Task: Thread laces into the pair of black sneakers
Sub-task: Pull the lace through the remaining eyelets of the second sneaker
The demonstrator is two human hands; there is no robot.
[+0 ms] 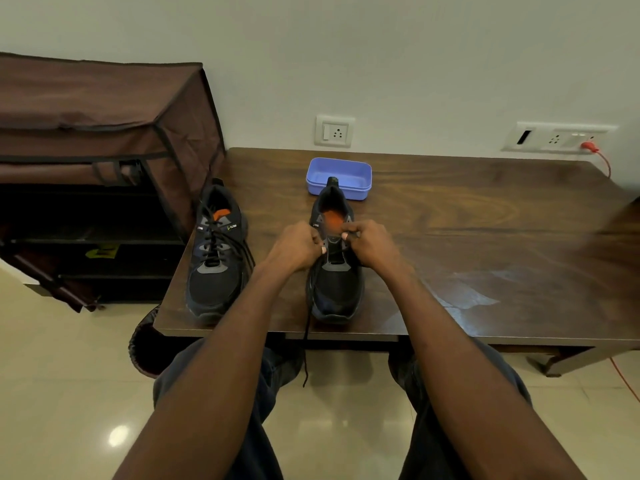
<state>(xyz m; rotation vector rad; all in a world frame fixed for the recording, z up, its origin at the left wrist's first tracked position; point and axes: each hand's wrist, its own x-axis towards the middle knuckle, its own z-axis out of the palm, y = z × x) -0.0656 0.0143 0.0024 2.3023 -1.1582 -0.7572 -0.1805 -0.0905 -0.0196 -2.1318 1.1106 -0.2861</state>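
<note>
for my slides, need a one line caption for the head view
Both hands thread a lace into the right sneaker; left sneaker already laced.

Blue tray (pixel 338 168) on wooden table (pixel 467 209)

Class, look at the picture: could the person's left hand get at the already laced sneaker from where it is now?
Probably yes. The laced sneaker stands beside the left hand with bare table between them, but that hand is busy pinching the lace on the other sneaker.
</note>
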